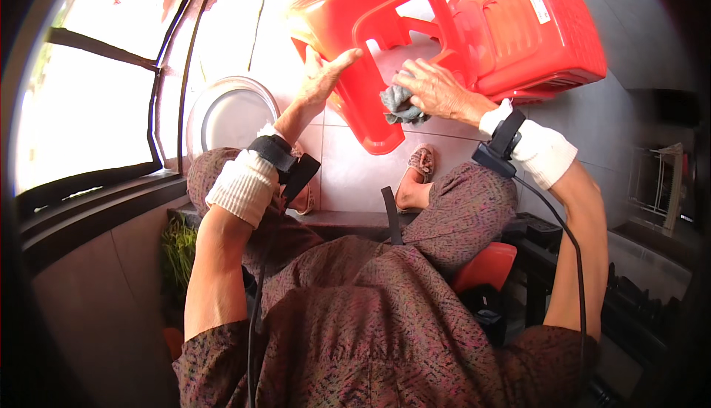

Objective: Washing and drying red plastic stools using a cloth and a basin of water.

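Note:
A red plastic stool (369, 124) is tipped before me, its opening and one leg facing my knees. My left hand (319, 80) lies against its left side, thumb and a finger spread over the corner of the leg. A crumpled grey cloth (402, 102) is bunched in my right hand (436, 88), whose fingers curl over it. The cloth touches the inner edge of the stool's leg. Just right of it, a second red plastic stool (516, 35) lies on its side, bearing a white label, and touches the first.
A round, shallow metal basin (239, 94) stands on the tiled floor (344, 177) at left, near a dark-framed glass door (161, 91). A green plant (179, 249) is by my left knee. A wire rack (658, 185) stands at far right. Cables run from both wrist straps.

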{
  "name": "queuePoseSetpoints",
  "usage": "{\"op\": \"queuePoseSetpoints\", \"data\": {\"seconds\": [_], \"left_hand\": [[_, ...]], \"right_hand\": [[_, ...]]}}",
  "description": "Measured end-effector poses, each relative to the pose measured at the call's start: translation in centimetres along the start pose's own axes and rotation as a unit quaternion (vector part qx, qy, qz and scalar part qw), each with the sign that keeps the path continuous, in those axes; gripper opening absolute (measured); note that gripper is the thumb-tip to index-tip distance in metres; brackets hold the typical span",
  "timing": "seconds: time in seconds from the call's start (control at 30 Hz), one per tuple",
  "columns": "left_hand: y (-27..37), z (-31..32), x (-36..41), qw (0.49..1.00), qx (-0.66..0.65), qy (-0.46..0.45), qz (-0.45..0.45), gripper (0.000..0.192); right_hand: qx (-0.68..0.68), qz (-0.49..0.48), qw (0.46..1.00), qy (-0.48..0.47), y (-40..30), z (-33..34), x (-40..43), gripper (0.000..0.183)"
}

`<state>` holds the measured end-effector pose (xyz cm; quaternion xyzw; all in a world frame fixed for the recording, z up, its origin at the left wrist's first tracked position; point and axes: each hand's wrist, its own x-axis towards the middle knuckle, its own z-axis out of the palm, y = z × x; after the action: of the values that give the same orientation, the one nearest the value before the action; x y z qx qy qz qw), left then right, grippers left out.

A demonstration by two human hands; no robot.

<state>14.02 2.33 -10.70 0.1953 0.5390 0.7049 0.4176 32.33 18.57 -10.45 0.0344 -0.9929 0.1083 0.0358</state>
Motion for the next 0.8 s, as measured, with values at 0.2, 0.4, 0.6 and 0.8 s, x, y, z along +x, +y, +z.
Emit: {"op": "queuePoseSetpoints", "data": {"seconds": [0.2, 0.4, 0.6, 0.8], "left_hand": [[0.3, -0.5, 0.9, 0.998, 0.057, -0.017, -0.019, 0.062], [0.1, -3.1, 2.8, 0.969, 0.222, -0.007, 0.106, 0.053], [2.8, 1.0, 0.9, 0.766, 0.503, 0.027, 0.400, 0.046], [-0.4, 4.5, 0.7, 0.689, 0.695, -0.118, 0.169, 0.083]], "right_hand": [[0.012, 0.145, 0.985, -0.090, 4.5, -3.9, -0.2, 0.047], [0.006, 0.128, 0.991, -0.033, 5.2, -2.8, 1.2, 0.036], [0.020, 0.156, 0.983, -0.091, 3.6, -4.2, 3.8, 0.038], [-0.002, 0.130, 0.991, -0.031, 0.7, -3.6, 5.4, 0.023]]}}
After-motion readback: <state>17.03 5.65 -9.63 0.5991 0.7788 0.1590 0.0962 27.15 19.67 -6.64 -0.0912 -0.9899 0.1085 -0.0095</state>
